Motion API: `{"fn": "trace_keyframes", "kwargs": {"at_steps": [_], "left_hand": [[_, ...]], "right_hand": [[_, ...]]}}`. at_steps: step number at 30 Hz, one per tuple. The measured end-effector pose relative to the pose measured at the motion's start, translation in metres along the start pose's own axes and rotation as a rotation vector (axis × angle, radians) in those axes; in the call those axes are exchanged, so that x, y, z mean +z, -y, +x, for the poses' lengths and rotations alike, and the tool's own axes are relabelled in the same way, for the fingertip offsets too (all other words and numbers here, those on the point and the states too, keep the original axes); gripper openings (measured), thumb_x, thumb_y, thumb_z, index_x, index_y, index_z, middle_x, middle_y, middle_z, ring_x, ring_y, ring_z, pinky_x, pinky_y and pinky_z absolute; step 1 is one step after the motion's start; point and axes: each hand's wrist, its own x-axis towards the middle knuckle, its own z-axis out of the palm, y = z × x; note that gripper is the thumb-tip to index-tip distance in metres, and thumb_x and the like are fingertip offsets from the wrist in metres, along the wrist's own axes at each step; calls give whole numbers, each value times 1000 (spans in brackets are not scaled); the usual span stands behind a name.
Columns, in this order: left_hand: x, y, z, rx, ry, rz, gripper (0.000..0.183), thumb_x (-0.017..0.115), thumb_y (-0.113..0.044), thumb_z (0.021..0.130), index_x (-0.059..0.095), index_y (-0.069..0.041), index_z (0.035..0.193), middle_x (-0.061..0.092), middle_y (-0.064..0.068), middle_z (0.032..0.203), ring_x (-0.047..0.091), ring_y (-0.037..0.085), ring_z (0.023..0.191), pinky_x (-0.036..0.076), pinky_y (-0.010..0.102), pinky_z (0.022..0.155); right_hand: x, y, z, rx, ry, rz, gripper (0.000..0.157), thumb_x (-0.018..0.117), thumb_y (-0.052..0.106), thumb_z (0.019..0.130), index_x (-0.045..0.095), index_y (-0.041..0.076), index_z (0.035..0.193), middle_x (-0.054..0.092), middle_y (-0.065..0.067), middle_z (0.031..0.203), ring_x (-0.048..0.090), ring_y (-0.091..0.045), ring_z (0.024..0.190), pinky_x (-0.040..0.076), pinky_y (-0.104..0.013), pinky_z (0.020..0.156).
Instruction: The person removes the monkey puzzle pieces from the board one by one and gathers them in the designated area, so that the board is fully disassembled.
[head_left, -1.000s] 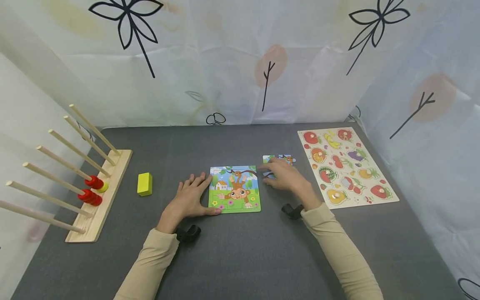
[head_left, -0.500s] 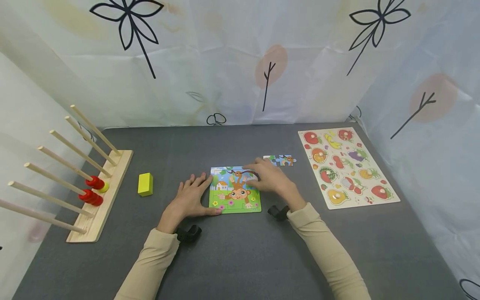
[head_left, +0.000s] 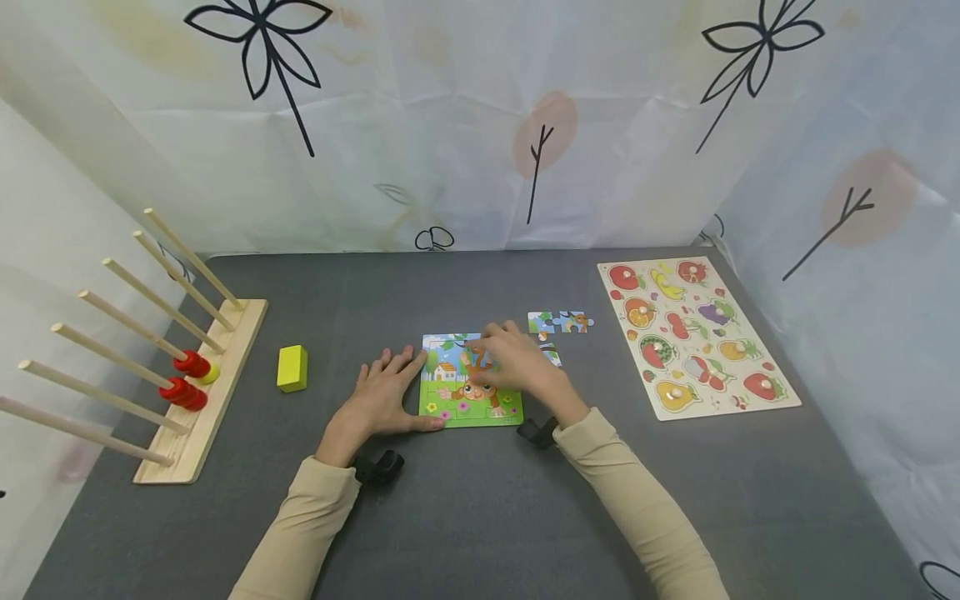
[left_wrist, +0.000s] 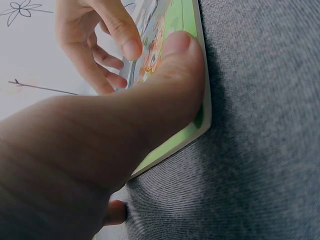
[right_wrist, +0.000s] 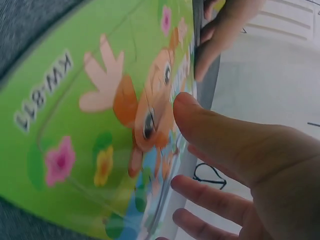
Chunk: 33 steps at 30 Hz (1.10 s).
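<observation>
A jigsaw puzzle [head_left: 470, 407] with a monkey picture and green border lies on the dark table. My left hand [head_left: 382, 395] rests at its left side with fingers spread. In the left wrist view, the left thumb [left_wrist: 177, 70] lies over the puzzle's green border near a corner. My right hand [head_left: 513, 360] is over the puzzle's upper right part and hides some of the monkey. In the right wrist view, the right thumb [right_wrist: 210, 125] and fingers stand apart with nothing seen between them. Several loose jigsaw pieces [head_left: 575, 322] lie to the upper right, one partly behind the right hand.
A fruit picture board [head_left: 697, 337] lies at the right. A yellow block [head_left: 292, 368] stands to the left. Beyond it, a wooden peg stand [head_left: 197, 400] holds red and yellow rings [head_left: 183, 394]. Patterned cloth [head_left: 465, 125] hangs behind the table.
My right hand has moved left from the loose pieces onto the puzzle's upper right part, uncovering a piece beside it. The left hand has stayed in place.
</observation>
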Motion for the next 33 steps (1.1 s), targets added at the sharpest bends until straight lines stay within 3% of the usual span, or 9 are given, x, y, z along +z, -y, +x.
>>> {"fn": "trace_keyframes", "kwargs": {"at_steps": [11, 19, 27, 33], "left_hand": [[0, 0, 0, 6, -1, 11, 116, 81, -65, 76, 27, -11, 163, 24, 21, 169, 17, 54, 155, 16, 75, 120], [0, 1, 0, 8, 1, 5, 116, 81, -65, 76, 26, -11, 163, 24, 21, 169, 17, 54, 155, 17, 76, 120], [1, 1, 0, 4, 4, 11, 116, 81, -65, 77, 25, -12, 164, 23, 20, 170, 16, 53, 155, 16, 76, 120], [0, 1, 0, 7, 3, 11, 116, 80, -65, 77, 25, -12, 164, 23, 20, 170, 16, 54, 155, 16, 76, 120]], "right_hand": [[6, 5, 2, -44, 63, -15, 49, 75, 34, 94, 65, 18, 139, 61, -8, 127, 45, -22, 99, 42, -35, 81], [9, 7, 3, -60, 63, -3, 49, 77, 35, 92, 67, 19, 137, 62, -7, 118, 45, -23, 99, 39, -36, 78], [12, 14, 6, -59, 70, 30, 58, 79, 37, 91, 63, 18, 143, 58, -10, 134, 45, -27, 106, 44, -43, 87], [14, 20, 9, -41, 77, 9, 62, 75, 41, 93, 57, 19, 148, 56, -9, 132, 45, -26, 108, 43, -47, 93]]}}
